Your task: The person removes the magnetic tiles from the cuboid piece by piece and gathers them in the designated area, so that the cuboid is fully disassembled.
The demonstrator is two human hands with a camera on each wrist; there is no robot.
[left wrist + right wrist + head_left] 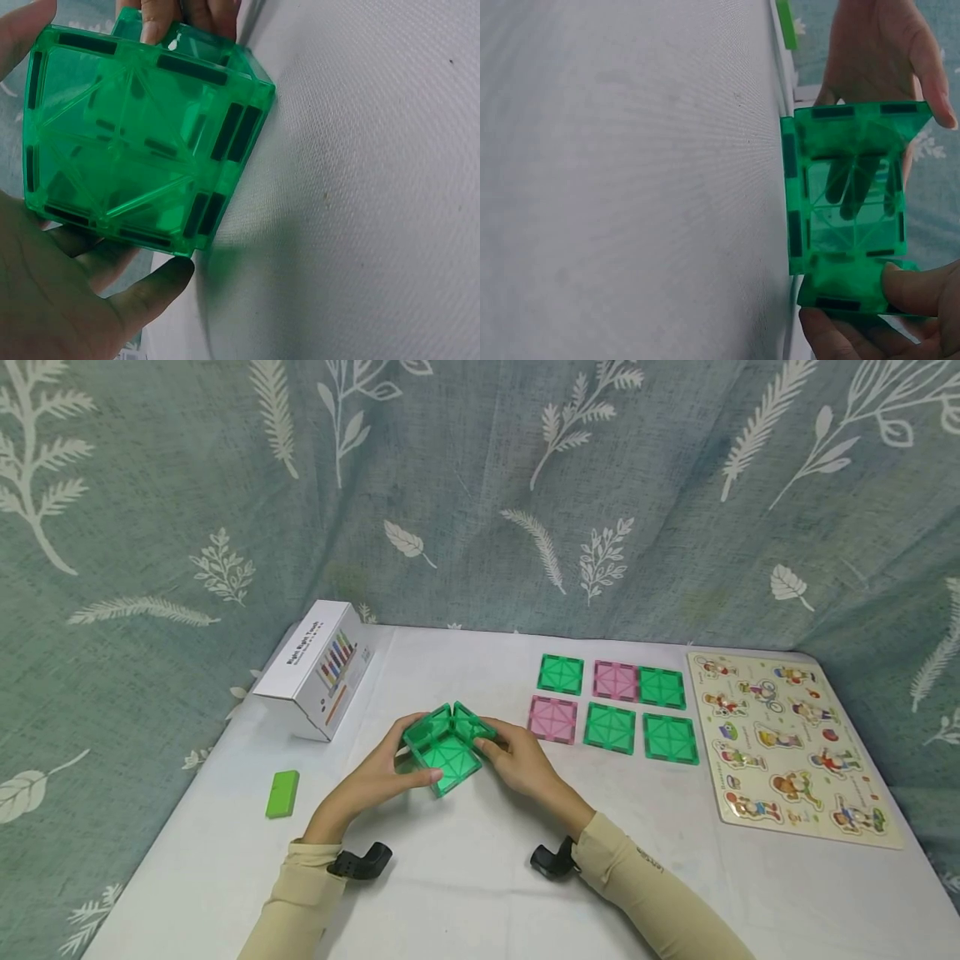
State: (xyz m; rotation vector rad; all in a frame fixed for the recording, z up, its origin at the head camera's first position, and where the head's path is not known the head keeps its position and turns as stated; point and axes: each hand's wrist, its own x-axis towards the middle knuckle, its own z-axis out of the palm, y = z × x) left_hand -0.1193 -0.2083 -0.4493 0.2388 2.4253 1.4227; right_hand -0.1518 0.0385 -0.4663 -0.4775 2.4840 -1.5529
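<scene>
Several green see-through magnetic tiles (450,760) stand joined in an open box shape with a flat base and raised walls at the back. My left hand (375,783) holds the left side, thumb toward the front and fingers behind. In the right wrist view those fingers show through the green plastic. On the other side, my right hand (525,766) pinches the right wall tile (844,289) between thumb and fingers. The left wrist view has the outer face of a wall tile (112,139) close up, dark magnets along its edges.
Several green tiles (610,727) and two pink tiles (552,719) lie flat in two rows at the right. Beyond them is a wooden picture puzzle board (780,743). A white box (315,668) stands back left, with a light green block (282,794) before it.
</scene>
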